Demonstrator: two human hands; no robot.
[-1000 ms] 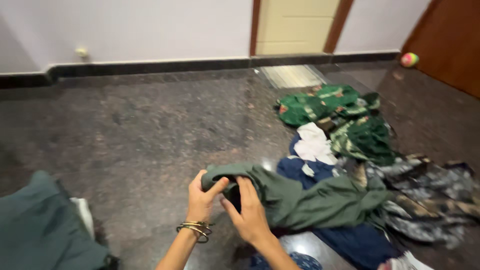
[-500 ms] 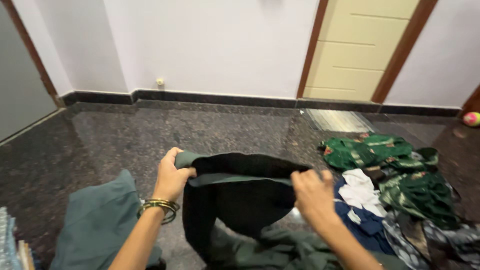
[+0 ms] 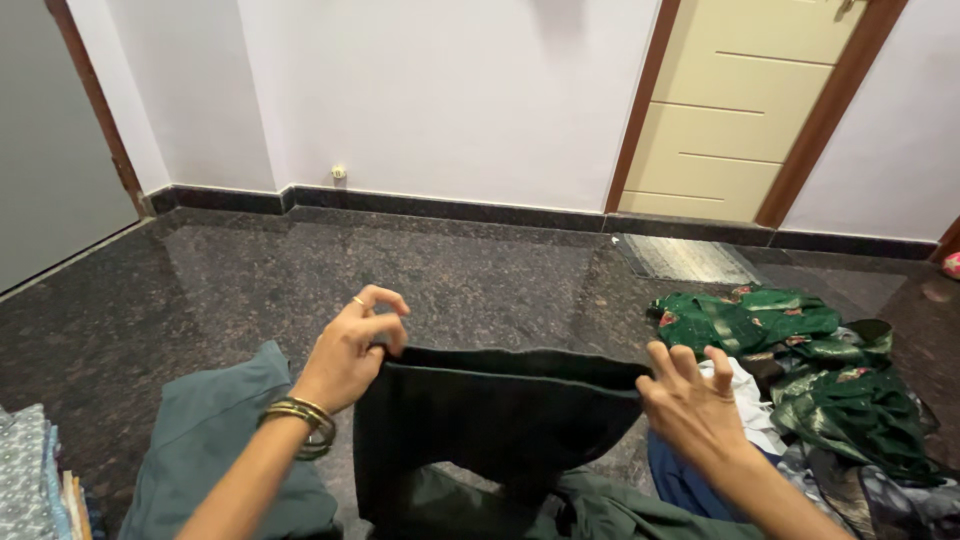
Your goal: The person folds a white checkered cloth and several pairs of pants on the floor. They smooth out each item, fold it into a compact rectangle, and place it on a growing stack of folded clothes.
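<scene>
Head view: left hand (image 3: 352,350), bangles at the wrist, pinches the left corner of a dark green cloth garment (image 3: 490,420) at its top hem. Right hand (image 3: 690,405) grips the right corner, fingers spread over the edge. Garment hangs stretched between both hands above the polished dark granite floor (image 3: 300,270), lower part draping down. Teal folded cloth (image 3: 215,440) lies under the left forearm. Pile of green patterned clothes (image 3: 800,350) sits on the floor right of the right hand. Cream panelled door (image 3: 745,110) beyond.
</scene>
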